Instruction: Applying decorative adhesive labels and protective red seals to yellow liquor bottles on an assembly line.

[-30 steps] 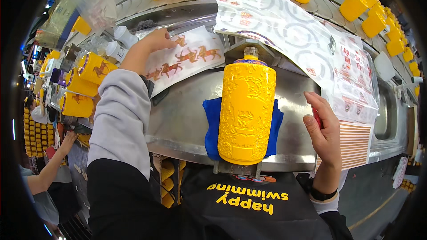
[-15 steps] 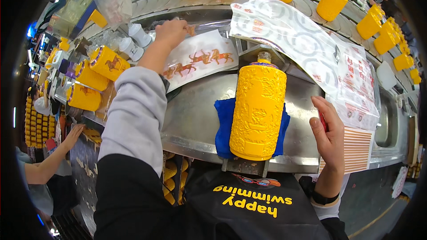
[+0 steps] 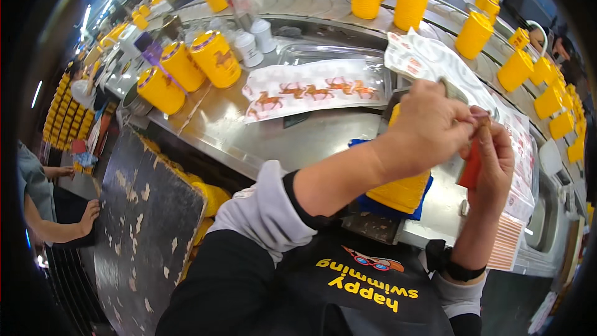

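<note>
Left hand [image 3: 421, 126] and right hand [image 3: 495, 154], thumbs and fingertips pressed together, pinch a small pinkish piece [image 3: 480, 116]; a red object [image 3: 471, 165] sits in the right palm. Below the left forearm, the yellow bottle [image 3: 401, 193] lies on a blue cloth [image 3: 423, 203], contents not visible. Beyond, a horse-printed sheet [image 3: 311, 91] partly covers a clear tray [image 3: 298, 51]

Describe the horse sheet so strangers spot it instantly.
On the steel worktop, look between the three yellow containers and the left hand. There lies a white sheet; unlike the sheets on the right, it carries a row of brownish horses.
</note>
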Action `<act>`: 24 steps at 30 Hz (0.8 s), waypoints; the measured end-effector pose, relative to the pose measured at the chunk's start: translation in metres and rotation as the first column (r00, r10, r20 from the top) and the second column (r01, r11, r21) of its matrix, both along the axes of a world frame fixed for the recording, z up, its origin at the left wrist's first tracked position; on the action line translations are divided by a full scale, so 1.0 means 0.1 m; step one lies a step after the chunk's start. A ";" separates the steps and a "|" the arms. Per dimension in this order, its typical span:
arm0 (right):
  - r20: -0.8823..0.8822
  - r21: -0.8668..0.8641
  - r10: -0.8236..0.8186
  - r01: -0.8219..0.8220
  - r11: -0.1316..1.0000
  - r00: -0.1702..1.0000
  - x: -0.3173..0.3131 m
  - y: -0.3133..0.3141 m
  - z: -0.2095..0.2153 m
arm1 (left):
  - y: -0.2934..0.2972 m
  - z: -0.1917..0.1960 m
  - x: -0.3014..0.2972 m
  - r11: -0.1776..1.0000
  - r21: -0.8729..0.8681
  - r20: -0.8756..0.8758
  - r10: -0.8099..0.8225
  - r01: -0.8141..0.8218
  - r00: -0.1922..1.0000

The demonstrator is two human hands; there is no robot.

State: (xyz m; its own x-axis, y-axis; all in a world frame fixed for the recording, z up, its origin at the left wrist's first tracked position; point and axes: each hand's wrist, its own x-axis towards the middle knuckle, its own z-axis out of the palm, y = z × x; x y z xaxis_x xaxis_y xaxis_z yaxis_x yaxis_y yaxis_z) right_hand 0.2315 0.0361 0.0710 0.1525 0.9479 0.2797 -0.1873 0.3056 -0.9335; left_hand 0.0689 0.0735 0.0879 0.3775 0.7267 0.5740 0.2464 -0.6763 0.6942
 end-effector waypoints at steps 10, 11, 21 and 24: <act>0.892 -0.148 -0.021 0.337 0.930 0.451 1.87 0.22 0.50 | -0.08 -0.45 -0.42 0.941 -0.339 0.130 0.050 -0.003 0.990; 0.917 -0.147 0.037 0.250 0.957 0.397 2.06 0.43 0.37 | -0.06 -0.53 -0.41 0.941 -0.337 0.130 0.093 -0.044 0.987; 0.863 -0.146 0.328 0.432 0.890 -0.385 2.47 1.08 -0.58 | -0.19 -0.89 -0.41 0.753 -0.560 0.492 -0.033 0.345 0.870; 0.999 -0.015 0.023 0.263 0.965 -0.027 2.00 0.82 -0.03 | -0.13 -0.93 -0.38 0.763 -0.540 0.516 -0.033 0.354 0.856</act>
